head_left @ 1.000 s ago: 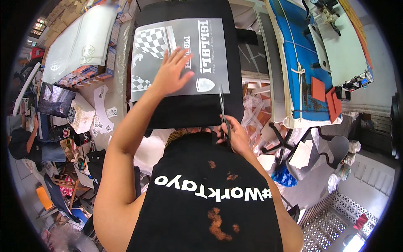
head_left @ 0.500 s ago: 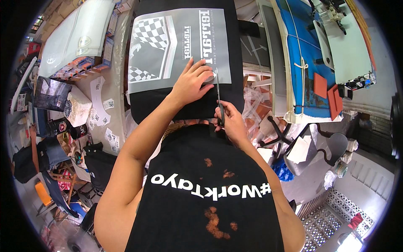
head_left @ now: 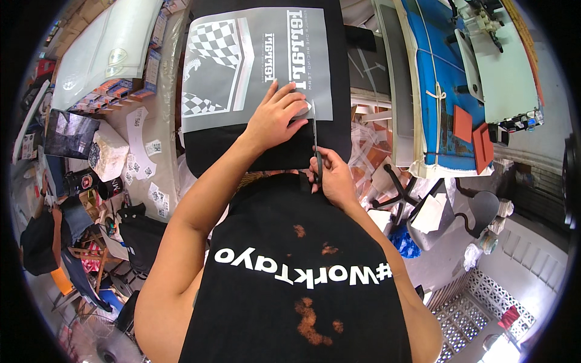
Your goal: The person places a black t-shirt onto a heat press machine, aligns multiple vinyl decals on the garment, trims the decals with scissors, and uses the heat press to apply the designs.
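A translucent grey sheet of film (head_left: 260, 36) lies on a black padded surface (head_left: 242, 148), with white lettering and a checkered-flag print on it. My left hand (head_left: 277, 118) rests on its near right part with fingers spread, covering some of the print. In my right hand (head_left: 334, 178) is a pair of scissors (head_left: 315, 136), its handles gripped close to my black shirt. The blades point away from me and overlap the sheet's near edge, just right of my left fingertips. Whether the blades are parted I cannot make out.
To the right stands a blue-topped table (head_left: 451, 130) with cord and red pads (head_left: 463, 125). A grey chair (head_left: 433, 224) is at the lower right. Boxes under clear plastic (head_left: 100, 48) and printed paper cutouts (head_left: 140, 142) lie on the left. Film scraps (head_left: 369, 142) litter the floor.
The view has shifted slightly. Both hands and the scissors keep nearly the same place at the sheet's near edge.
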`<state>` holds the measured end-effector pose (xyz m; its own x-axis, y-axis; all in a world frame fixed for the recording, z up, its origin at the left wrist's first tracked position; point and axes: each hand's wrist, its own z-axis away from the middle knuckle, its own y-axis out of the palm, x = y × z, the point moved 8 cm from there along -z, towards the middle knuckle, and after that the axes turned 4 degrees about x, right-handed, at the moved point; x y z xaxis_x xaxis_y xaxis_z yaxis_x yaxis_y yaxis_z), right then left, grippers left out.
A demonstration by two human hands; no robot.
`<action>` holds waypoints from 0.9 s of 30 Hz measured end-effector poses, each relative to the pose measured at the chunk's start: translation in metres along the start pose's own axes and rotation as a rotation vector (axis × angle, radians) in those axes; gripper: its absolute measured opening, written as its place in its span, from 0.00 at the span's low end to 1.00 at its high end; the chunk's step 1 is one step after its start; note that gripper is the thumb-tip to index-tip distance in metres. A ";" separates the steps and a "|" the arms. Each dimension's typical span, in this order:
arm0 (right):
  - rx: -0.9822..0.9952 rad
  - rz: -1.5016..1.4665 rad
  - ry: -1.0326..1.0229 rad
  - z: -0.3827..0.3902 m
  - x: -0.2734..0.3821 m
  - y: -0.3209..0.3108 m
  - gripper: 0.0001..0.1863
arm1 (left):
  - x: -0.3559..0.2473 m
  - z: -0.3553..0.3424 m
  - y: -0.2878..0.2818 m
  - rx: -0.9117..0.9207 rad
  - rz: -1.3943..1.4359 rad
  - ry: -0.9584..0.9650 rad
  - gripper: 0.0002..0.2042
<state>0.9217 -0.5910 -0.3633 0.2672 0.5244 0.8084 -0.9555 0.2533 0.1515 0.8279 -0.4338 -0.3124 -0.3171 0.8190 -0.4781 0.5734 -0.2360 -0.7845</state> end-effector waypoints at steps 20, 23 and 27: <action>-0.050 -0.118 0.010 -0.018 0.015 0.005 0.17 | -0.030 0.010 -0.013 -0.080 0.028 0.069 0.10; -0.070 -0.080 0.002 -0.023 0.023 0.004 0.18 | -0.035 0.013 -0.019 -0.082 0.062 0.062 0.09; -0.068 -0.109 -0.046 -0.035 0.036 0.003 0.18 | -0.040 0.014 -0.028 -0.111 0.093 0.054 0.09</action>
<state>0.9326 -0.5429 -0.3540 0.3617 0.4535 0.8145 -0.9098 0.3623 0.2024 0.8135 -0.4672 -0.2773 -0.2196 0.8240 -0.5223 0.6792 -0.2551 -0.6881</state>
